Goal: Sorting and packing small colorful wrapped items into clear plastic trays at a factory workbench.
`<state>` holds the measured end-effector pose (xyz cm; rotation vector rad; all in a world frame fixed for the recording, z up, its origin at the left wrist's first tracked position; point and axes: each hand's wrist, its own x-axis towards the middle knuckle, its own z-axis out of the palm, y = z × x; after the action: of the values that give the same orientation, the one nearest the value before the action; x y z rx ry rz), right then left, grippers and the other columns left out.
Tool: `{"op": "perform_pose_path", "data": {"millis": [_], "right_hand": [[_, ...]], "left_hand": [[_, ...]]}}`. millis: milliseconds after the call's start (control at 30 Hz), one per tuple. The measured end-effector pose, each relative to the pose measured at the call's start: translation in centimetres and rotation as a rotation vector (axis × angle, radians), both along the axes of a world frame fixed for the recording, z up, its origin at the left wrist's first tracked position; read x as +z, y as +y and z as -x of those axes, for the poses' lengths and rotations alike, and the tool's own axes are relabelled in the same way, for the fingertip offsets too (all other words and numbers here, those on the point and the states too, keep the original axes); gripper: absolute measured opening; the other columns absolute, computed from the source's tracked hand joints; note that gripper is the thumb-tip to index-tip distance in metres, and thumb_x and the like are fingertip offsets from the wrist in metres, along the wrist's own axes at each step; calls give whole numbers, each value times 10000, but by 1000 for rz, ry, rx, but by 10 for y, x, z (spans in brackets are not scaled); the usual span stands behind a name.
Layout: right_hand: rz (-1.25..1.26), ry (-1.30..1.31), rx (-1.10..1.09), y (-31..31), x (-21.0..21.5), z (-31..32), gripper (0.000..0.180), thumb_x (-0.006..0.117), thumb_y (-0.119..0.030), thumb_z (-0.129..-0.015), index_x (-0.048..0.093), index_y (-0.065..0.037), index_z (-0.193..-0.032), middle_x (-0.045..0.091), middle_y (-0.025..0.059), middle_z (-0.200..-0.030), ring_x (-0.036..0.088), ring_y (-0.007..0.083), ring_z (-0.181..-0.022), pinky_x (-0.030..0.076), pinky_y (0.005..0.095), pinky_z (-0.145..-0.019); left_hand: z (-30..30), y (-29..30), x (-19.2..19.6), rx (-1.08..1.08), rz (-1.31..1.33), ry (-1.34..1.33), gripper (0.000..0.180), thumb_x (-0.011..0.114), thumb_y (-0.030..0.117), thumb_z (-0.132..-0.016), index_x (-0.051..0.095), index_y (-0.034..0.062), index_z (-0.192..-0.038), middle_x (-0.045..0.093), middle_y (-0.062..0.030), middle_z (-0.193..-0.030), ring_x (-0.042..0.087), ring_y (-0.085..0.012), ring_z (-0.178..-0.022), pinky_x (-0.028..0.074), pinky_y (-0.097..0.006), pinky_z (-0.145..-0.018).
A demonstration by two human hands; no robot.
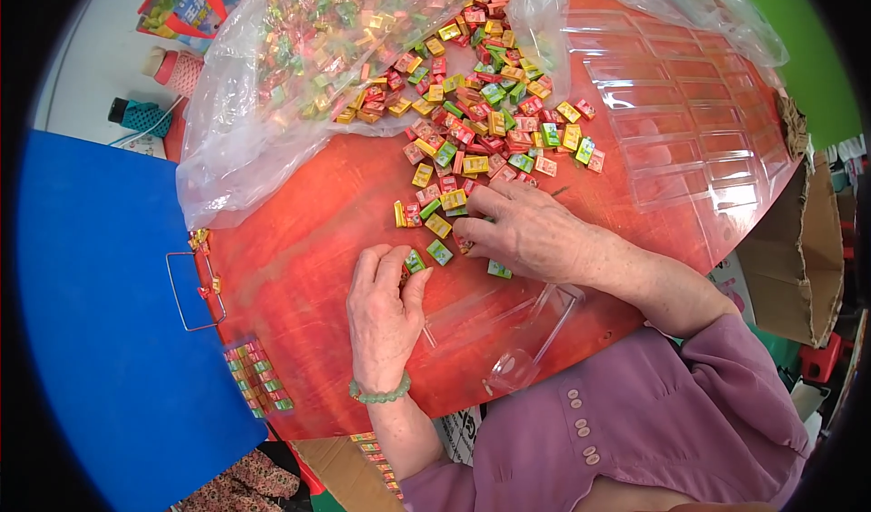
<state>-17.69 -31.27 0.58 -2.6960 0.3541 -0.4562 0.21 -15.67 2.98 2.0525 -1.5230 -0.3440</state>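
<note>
Candies [481, 122] crowd both hands; left grip [386, 308] pinches one, right [526, 235] lies flat.

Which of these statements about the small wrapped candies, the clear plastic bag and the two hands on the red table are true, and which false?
1. The left hand pinches a green wrapped candy. True.
2. The right hand lies palm down at the near edge of the loose pile of wrapped candies. True.
3. The clear plastic bag is empty. False: it holds many candies.
4. A beaded green bracelet is on the right wrist. False: the left wrist.
5. The clear plastic tray is full. False: its compartments are empty.
</note>
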Motion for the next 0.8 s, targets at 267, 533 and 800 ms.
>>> {"op": "perform_pose_path", "data": {"millis": [267,533,800], "right_hand": [[-73,-20,32,-5,0,-1,339,761,-250,-879,679,-113,-1178,566,85,-1059,580,294,-1023,523,418,-875],[-224,-136,67,-15,9,5,325,760,-225,-901,673,-56,-1165,586,118,-1031,627,320,-965,543,420,-799],[-355,138,151,-12,34,15,240,744,-195,-887,631,-14,-995,606,142,-989,645,359,-969,541,481,-811]], "left_hand": [[10,-8,2,-51,81,-26,338,788,31,-845,685,-16,-1164,621,-142,-1078,653,-283,-818,549,-376,-724],[11,-8,-3,-62,86,-82,338,794,32,-837,694,-17,-1156,612,-147,-1068,654,-290,-826,546,-382,-709],[12,-7,-2,-53,68,-54,335,783,44,-841,694,-2,-1161,602,-140,-1077,636,-325,-919,545,-420,-766]]}}
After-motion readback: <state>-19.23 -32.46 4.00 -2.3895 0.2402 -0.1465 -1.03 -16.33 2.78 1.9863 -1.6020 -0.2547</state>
